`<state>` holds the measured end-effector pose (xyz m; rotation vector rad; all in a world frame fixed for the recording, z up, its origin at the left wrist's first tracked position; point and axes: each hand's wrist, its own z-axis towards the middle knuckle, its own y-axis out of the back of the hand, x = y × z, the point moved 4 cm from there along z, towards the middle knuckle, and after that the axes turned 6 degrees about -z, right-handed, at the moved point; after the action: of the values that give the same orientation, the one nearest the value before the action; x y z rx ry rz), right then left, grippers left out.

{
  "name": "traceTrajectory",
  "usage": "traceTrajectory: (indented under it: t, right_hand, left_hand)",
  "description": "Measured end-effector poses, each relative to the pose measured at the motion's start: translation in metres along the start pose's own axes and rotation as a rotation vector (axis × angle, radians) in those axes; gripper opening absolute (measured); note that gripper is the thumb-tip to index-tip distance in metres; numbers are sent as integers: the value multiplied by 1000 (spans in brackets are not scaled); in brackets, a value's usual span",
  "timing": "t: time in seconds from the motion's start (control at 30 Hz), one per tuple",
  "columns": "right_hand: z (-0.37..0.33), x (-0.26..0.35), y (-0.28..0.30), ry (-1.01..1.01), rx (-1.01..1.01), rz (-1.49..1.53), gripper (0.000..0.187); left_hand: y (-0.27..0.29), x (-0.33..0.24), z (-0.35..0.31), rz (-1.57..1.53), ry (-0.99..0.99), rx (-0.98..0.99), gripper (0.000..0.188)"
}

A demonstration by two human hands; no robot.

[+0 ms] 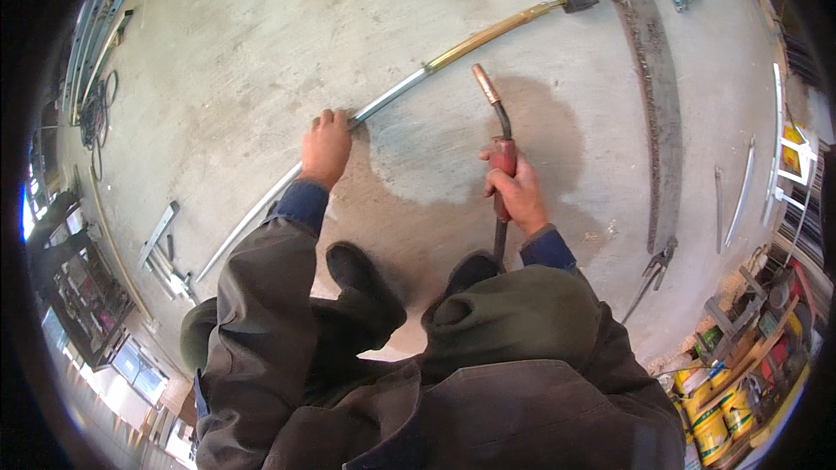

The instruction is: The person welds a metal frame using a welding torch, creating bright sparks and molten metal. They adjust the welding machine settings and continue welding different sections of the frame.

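Welding torch (503,153) is on the near side of the metal bar (392,97), right hand (522,194) wrapped around its red handle (502,158). I'd guess lightish, rigid neck (504,122), some cable (501,239) drag, so handle's the spot. Left hand (326,148) grips the bar. Concrete floor (427,161) gives me swing room beside the bar; dark steel strip (655,78) runs past its far end.

Head-worn fisheye view, facing steeply down, floor (235,61) fairly near, edges apparently warped

No lettering or numbers legible anywhere in view. Yellow containers (712,437), near right: dark printed-looking marks on their sides, too small and blurred to make out words or signs.
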<state>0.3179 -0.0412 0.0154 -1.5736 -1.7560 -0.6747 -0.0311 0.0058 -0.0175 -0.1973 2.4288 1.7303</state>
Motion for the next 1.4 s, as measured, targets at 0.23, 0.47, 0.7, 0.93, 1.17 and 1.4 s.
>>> traceTrajectory:
  t: [0.23, 0.47, 0.7, 0.93, 1.17, 1.4]
  right_hand:
    - [2, -6, 3, 12, 12, 58, 52]
    - [3, -8, 1, -4, 18, 48, 52]
    - [1, 0, 1, -21, 9, 17, 49]
    - [0, 2, 3, -14, 14, 17, 51]
    - [-1, 5, 9, -15, 27, -3, 52]
    - [1, -3, 4, -16, -4, 102, 48]
  left_hand:
    - [2, -1, -1, 22, -14, -64, 16]
    - [3, -1, 3, -6, 59, 56, 29]
    - [1, 5, 3, -41, 57, 35, 32]
    - [22, -8, 6, -165, 104, 107, 38]
    - [15, 4, 11, -182, 23, 109, 35]
    - [22, 5, 8, -156, 10, 139, 30]
